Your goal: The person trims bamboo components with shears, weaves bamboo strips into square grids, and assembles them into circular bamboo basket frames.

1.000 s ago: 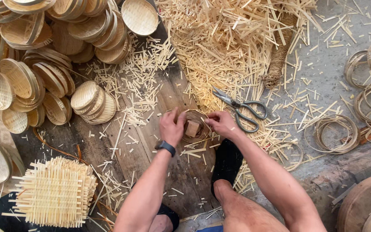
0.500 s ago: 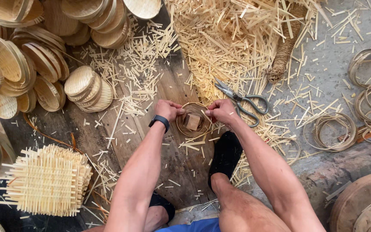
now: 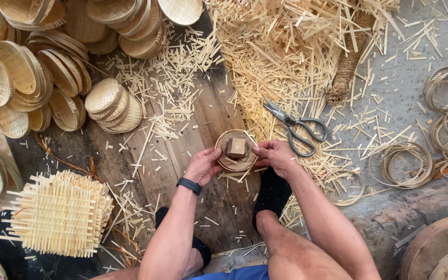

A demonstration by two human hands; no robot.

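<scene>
A small round bamboo hoop with a disc inside rests on the dark wooden board, and a little wooden block sits in its middle. My left hand grips the hoop's left edge; a black watch is on that wrist. My right hand grips its right edge. Both thumbs press on the rim.
Metal scissors lie just right of the hoop amid a heap of cut bamboo strips. Stacks of small woven baskets fill the upper left. A pile of woven square mats sits lower left. Bamboo rings lie right.
Both hands stay on the hoop; my fingers have shifted around its rim. The view has shifted slightly, so the hoop sits a little lower in the frame.
</scene>
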